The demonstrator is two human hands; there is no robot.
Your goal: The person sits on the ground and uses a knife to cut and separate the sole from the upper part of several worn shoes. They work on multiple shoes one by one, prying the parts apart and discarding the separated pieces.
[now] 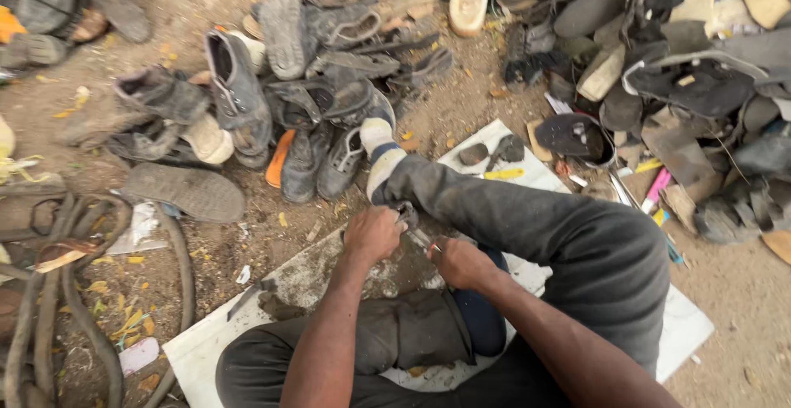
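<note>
I sit cross-legged on a white board [684, 325] laid on the dirt. My left hand [372, 235] is closed around a small metal tool [407, 213] just beside my grey-trousered knee [527, 218]. My right hand [461, 264] is closed too, pinching a thin metal piece with a red tip [432, 247] that points toward the left hand. The two hands are close together, a few centimetres apart. A dark worn shoe upper [408, 330] lies across my lap under my forearms. What exactly sits between the fingers is too small to tell.
A heap of old boots and shoes [288, 103] lies ahead. A larger pile of soles and sandals [684, 70] fills the right. Rubber hoses [49, 293] coil at the left. A blade [247, 297] and dark scraps [490, 152] rest on the board.
</note>
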